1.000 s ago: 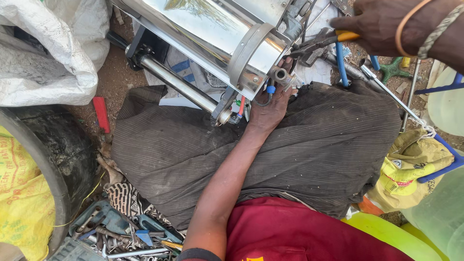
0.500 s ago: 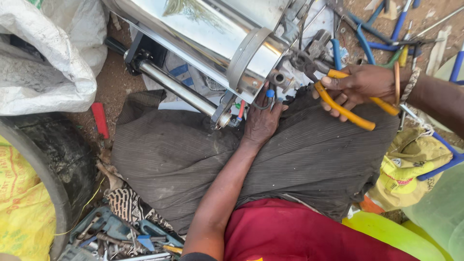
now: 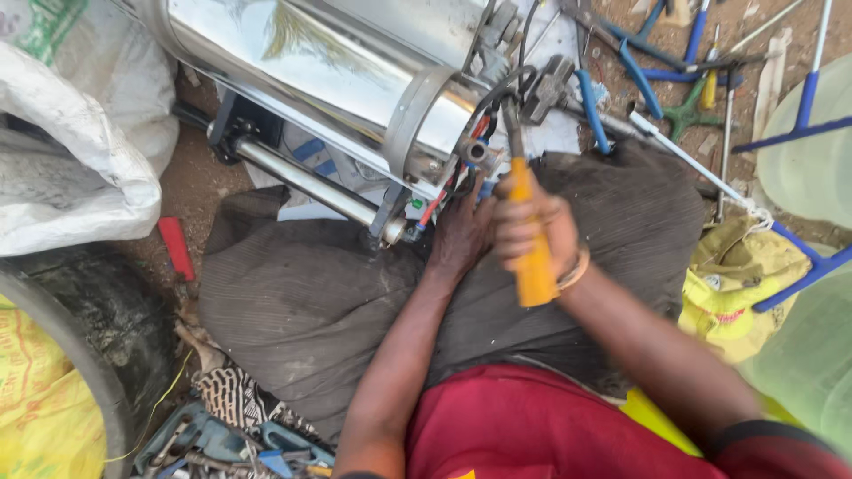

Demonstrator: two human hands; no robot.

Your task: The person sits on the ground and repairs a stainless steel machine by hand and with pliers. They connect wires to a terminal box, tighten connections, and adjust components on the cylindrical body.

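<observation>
At fitting under steel cylinder: R hand now closed on yellow-handled pliers, swung in from tool pile since 1 s ago, tips near fitting. L hand beside it, fingers spread, holding nothing. Grip work looks underway.

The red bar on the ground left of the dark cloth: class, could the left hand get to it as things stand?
Probably yes. The left hand rests by the fitting of the steel cylinder. Only flat dark cloth lies between it and the red bar; nothing blocks the way.
</observation>
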